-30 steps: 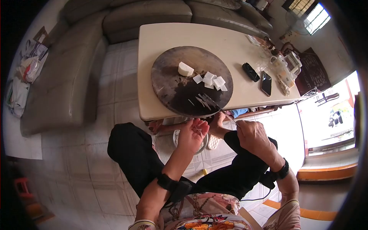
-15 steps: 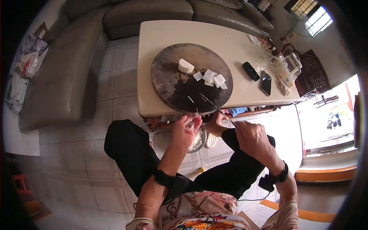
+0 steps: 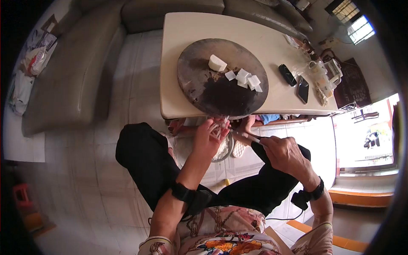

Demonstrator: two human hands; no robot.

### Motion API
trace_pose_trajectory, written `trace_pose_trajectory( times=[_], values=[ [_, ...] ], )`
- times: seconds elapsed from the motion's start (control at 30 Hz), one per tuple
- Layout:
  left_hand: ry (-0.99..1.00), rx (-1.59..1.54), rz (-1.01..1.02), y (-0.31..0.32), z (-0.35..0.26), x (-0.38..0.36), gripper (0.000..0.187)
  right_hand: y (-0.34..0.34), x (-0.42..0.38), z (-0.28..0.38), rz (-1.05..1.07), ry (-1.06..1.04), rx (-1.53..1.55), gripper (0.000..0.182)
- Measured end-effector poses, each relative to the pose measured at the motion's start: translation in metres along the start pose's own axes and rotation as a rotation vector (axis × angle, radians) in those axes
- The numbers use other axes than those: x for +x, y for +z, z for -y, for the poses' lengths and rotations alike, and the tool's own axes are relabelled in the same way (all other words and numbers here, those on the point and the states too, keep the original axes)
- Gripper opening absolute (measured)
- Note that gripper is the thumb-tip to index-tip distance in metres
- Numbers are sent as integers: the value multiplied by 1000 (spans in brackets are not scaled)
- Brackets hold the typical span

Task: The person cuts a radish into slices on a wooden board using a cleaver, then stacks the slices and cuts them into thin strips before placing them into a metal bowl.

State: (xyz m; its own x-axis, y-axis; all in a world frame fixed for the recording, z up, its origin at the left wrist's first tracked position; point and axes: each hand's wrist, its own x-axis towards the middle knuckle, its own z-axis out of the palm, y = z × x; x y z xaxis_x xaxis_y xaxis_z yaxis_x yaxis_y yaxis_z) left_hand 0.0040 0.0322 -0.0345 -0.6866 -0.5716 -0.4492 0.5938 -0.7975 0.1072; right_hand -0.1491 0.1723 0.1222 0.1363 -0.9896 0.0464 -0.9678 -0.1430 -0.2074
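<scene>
At the near rim of the round cutting board [image 3: 193,91], my left hand [image 3: 209,137] is cupped, its fingers curled round several thin white vegetable strips [image 3: 217,129]. To its right, my right hand [image 3: 285,154] grips a knife [image 3: 251,137] by the handle; its blade points toward my left hand and is hard to make out. On the board lie a thick white vegetable chunk [image 3: 217,63] and several thin white slices [image 3: 243,76]. Below my left hand, on the floor, a metal bowl [image 3: 231,148] holds pale shreds, partly covered by my arm.
The board rests on a cream table [image 3: 170,51]. A dark case [image 3: 287,75], a phone [image 3: 302,90] and assorted items [image 3: 325,80] sit on its right side. A grey sofa [image 3: 76,72] runs along the left and back. My knees flank the bowl.
The strips at the board's near edge are now gathered in my left hand. The knife has come off the board toward me and left. The view has shifted slightly.
</scene>
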Motion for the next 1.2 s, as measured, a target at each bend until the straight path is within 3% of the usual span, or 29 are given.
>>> trace_pose_trajectory(
  times=[0.1, 0.23, 0.33, 0.57, 0.6, 0.67, 0.7, 0.9, 0.93, 1.03, 1.2],
  values=[
    [-5, -10, 96, -7, 2, 1, 22, 4, -16, 7, 132, 89, -37, 18],
    [-28, -32, -17, -3, 7, -1, 20, 19, -33, 12, -58, 186, 166, 8],
    [36, -62, 17, -1, 12, -3, 12, 19, -43, 17, -9, 328, 312, 4],
    [38, -119, -69, 3, 22, 9, 10, 39, -62, 27, -79, 656, 596, 20],
    [43, -156, -31, 1, 26, 11, 11, 42, -64, 31, -64, 654, 606, 20],
    [5, -181, 99, -12, 31, 18, 14, 43, -67, 37, -68, 881, 765, 23],
    [1, -146, 4, -10, 38, 13, 15, 44, -68, 39, -59, 877, 773, 23],
    [-132, -81, -108, -50, 83, 5, 20, 66, -97, 40, -50, 975, 920, 24],
    [-135, -43, -147, -52, 90, 5, 14, 70, -97, 40, -47, 982, 920, 24],
    [-202, -36, -83, -63, 93, 5, 9, 81, -90, 41, 67, 1030, 943, 27],
    [-94, 38, -161, -82, 93, 14, 14, 97, -75, 30, 186, 932, 955, 29]
  ],
)
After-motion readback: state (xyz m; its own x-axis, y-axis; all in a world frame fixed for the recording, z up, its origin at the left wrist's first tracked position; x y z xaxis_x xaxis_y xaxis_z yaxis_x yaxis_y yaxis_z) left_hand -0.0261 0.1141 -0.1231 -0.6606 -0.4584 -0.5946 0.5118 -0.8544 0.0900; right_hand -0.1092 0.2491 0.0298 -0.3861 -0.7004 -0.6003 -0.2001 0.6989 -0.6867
